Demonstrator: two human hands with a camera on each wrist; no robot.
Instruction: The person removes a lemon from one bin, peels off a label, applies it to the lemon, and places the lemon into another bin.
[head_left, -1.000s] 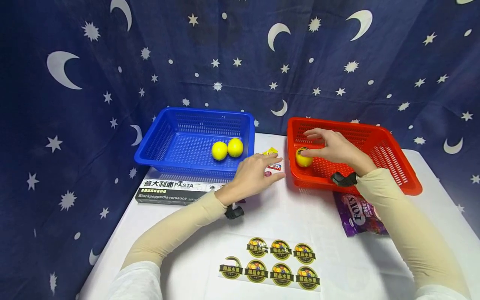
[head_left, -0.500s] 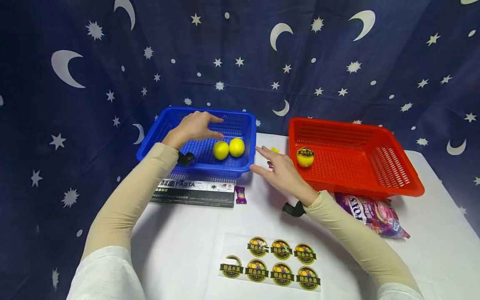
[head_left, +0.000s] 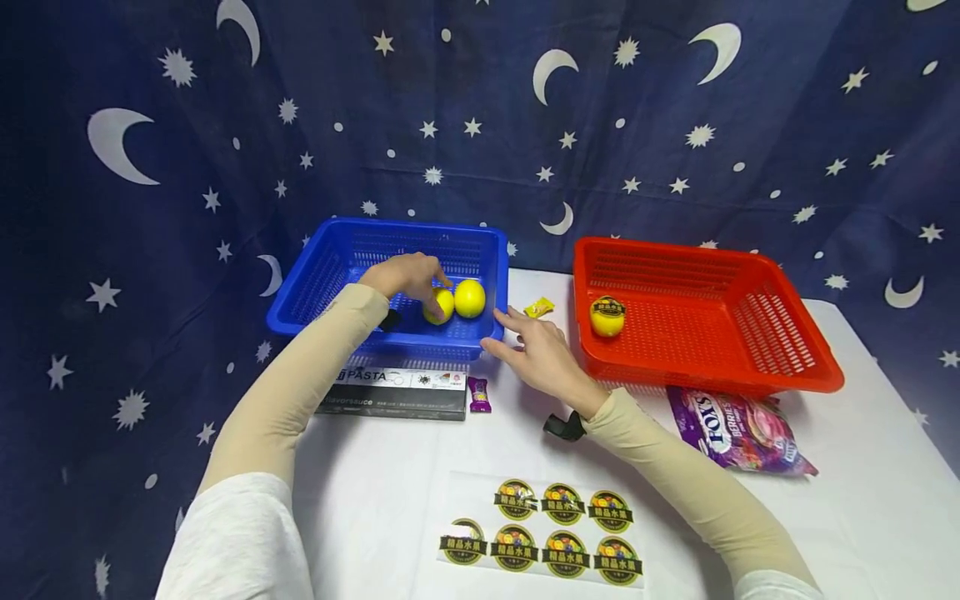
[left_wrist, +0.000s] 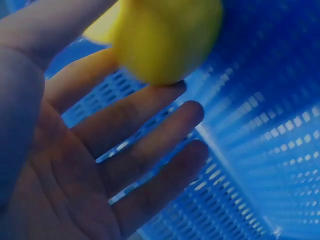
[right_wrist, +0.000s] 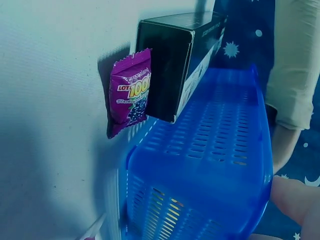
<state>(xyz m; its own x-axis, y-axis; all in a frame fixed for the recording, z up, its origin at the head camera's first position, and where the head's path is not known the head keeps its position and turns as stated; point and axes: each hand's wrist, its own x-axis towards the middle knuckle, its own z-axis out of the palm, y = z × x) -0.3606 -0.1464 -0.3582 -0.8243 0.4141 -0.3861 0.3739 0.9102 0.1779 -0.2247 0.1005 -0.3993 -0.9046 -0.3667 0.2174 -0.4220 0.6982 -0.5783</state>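
Observation:
In the head view, my left hand (head_left: 411, 277) reaches into the blue basket (head_left: 300, 312), thumb and index finger around a yellow lemon (head_left: 442, 305). Close up in the left wrist view, that lemon (left_wrist: 165, 40) lies between thumb and index finger, while the other fingers (left_wrist: 150, 145) spread out below it. A second lemon (head_left: 469, 298) rests right beside it in the basket. My right hand (head_left: 546, 354) is at the blue basket's right front corner, fingertips touching the rim and fingers extended. One lemon with a black and gold sticker (head_left: 607, 317) sits in the red basket (head_left: 720, 375).
A black pasta box (head_left: 397, 400) and a purple candy (head_left: 479, 395) lie before the blue basket. A yellow candy (head_left: 538, 307) lies between the baskets. A purple Fox's bag (head_left: 738, 433) lies before the red basket, and a sticker sheet (head_left: 540, 533) near the front.
My right hand has left the stickered lemon in the red basket and moved left to the blue basket's rim. My left hand has moved left, then down onto a lemon in the blue basket.

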